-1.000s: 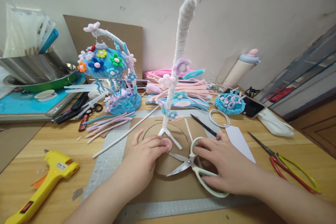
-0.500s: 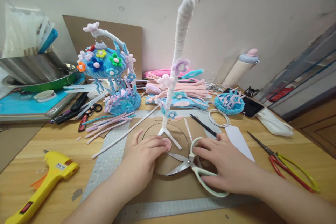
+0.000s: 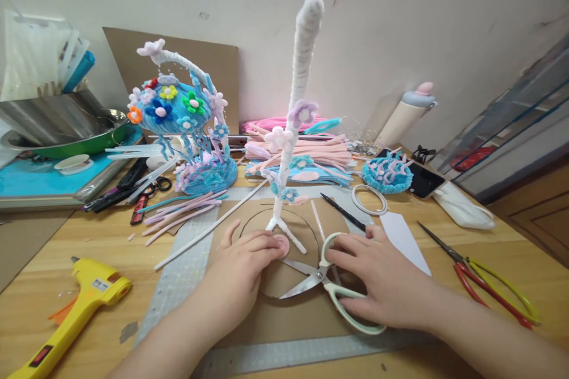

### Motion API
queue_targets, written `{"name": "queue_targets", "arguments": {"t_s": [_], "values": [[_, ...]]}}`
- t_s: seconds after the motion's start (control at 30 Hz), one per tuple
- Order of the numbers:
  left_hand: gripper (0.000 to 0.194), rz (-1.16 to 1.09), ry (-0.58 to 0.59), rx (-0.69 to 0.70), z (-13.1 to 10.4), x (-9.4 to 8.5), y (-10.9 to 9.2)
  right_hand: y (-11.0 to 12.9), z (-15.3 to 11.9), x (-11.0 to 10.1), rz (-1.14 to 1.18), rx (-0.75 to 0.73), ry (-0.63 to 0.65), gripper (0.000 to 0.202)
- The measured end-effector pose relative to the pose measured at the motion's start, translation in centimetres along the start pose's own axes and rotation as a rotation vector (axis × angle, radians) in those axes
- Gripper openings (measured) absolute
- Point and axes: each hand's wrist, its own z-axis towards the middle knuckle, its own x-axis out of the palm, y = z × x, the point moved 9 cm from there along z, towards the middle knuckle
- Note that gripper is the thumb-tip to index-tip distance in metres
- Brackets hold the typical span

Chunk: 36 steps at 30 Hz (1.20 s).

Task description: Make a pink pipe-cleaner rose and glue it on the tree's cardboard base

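Observation:
My left hand (image 3: 242, 275) lies over the cardboard sheet (image 3: 306, 331), its fingers closed at a small pink round disc (image 3: 281, 246); the thumb is mostly hidden. My right hand (image 3: 377, 275) grips the pale-green handles of the scissors (image 3: 319, 275). Their blades are spread and point left toward my left hand, low over a circle drawn on the cardboard. A white fuzzy-wrapped stem (image 3: 284, 172) with pastel flowers stands just behind my hands, its forked foot at the cardboard.
A yellow glue gun (image 3: 89, 302) lies at left, red-and-yellow-handled scissors (image 3: 480, 284) at right. Behind are a blue flowered pipe-cleaner piece (image 3: 178, 109), bundles of pipe cleaners (image 3: 306, 151), a black pen (image 3: 342, 211), a tape ring (image 3: 370, 200) and a metal bowl (image 3: 57, 118).
The whole view has shifted very slightly. My hands, the scissors and the pink disc keep their places relative to each other.

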Motion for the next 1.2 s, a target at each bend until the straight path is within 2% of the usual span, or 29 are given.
{"name": "queue_targets", "arguments": {"t_s": [0.13, 0.3, 0.43, 0.57, 0.8, 1.2], "values": [[0.060, -0.004, 0.012, -0.013, 0.0, 0.0, 0.0, -0.5, -0.3, -0.6, -0.007, 0.013, -0.017, 0.029], [0.057, -0.026, 0.017, -0.028, -0.1, 0.1, 0.1, -2.5, -0.3, -1.8, -0.046, 0.039, -0.076, 0.032], [0.059, -0.027, 0.008, -0.024, -0.1, 0.1, 0.0, -4.3, 0.5, -2.4, -0.093, 0.060, -0.109, 0.034], [0.053, 0.013, -0.007, -0.009, 0.0, 0.1, -0.2, -5.4, 1.7, -2.5, -0.127, 0.073, -0.132, 0.035], [0.049, 0.069, -0.005, 0.010, 0.1, 0.0, -0.5, -5.8, 3.9, -2.5, -0.145, 0.052, -0.165, 0.036], [0.047, 0.050, 0.003, 0.008, 0.2, -0.1, -0.5, -5.2, 5.8, -1.6, -0.107, -0.016, -0.105, 0.030]]}}
